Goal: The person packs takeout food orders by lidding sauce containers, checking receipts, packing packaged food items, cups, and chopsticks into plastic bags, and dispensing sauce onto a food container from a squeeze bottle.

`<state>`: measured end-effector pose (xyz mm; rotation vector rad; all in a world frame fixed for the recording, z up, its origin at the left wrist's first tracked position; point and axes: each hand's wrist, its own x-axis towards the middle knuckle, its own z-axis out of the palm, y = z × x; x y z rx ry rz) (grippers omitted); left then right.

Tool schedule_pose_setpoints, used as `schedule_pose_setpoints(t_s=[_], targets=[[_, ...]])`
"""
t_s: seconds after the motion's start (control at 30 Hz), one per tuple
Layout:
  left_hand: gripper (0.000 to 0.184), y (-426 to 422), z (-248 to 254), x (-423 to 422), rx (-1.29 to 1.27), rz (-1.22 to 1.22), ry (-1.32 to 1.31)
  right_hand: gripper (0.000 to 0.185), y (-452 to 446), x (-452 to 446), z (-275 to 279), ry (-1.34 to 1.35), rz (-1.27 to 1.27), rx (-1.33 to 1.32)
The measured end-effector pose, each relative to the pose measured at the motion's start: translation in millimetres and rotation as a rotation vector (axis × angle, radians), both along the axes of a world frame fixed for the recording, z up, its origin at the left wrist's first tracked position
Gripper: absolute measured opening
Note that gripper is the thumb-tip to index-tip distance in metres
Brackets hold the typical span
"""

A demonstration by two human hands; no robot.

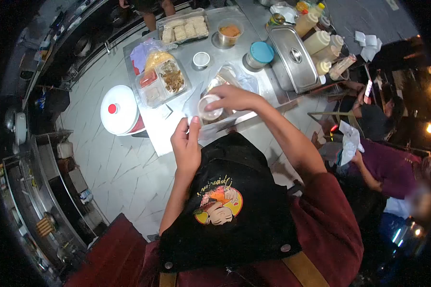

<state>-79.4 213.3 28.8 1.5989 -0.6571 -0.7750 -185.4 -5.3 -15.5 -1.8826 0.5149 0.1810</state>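
My right hand (230, 99) grips a small clear lidded cup (209, 107) just above the front edge of the steel table (153, 129). Close to its left, my left hand (186, 143) pinches the edge of a clear plastic bag (251, 82). The bag lies open around the cup, with foil-like wrapping (225, 75) partly inside. Behind my hands are a divided tray of toppings (172, 76) and a small white-lidded tub (201, 59).
A tray of pale blocks (186, 29), a tub of orange food (229, 33), a teal-lidded jar (261, 52), a steel container (294, 57) and squeeze bottles (316, 43) stand farther back. A white-lidded bucket (119, 111) is left; people (388, 162) are right.
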Motion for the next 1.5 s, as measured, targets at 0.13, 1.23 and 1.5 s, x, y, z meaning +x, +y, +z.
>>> schedule_pose_setpoints(t_s=[0.13,1.23,1.5], targets=[[0.032,-23.5,16.6,-12.4,0.009,0.119,0.014,0.052,-1.7,60.3,-33.4,0.173,0.443,-0.213],[0.039,-18.7,-12.1,-4.8,0.273,0.168,-0.025,0.075,-133.4,114.6,-87.7,-0.036,-0.163,-0.584],[0.051,-30.5,-1.5,20.2,0.116,-0.081,0.234,0.073,2.7,6.3,83.4,-0.064,-0.305,-0.432]])
